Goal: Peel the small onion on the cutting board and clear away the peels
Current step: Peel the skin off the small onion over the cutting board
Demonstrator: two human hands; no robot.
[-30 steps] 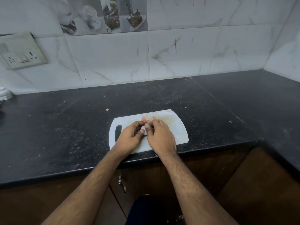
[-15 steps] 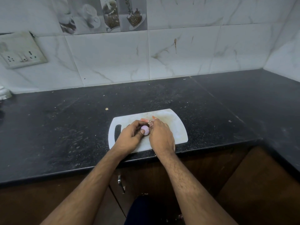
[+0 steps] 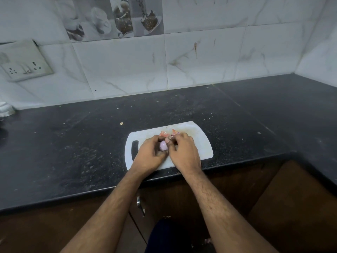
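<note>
At the far left a switch-and-socket plate (image 3: 23,61) was seen fixed to the tiled wall, above a black countertop (image 3: 73,143) that was speckled with dust and crumbs. Further right, a white cutting board (image 3: 202,143) was laid flat near the counter's front edge, its slotted handle turned to the left. Over the board, the left hand (image 3: 149,156) was curled around the small onion (image 3: 163,145), which was gripped between its thumb and fingers; a pale purple, glossy side of the bulb was exposed in the gap between the two hands. The right hand (image 3: 184,152) was pressed close against it, its fingertips pinched together at the onion's top (whether a strip of skin was caught between them could not be told). Just beyond the fingers, orange-pink peels (image 3: 168,133) were left lying on the board. Below the counter edge, a dark wooden cabinet (image 3: 291,207) was visible.
</note>
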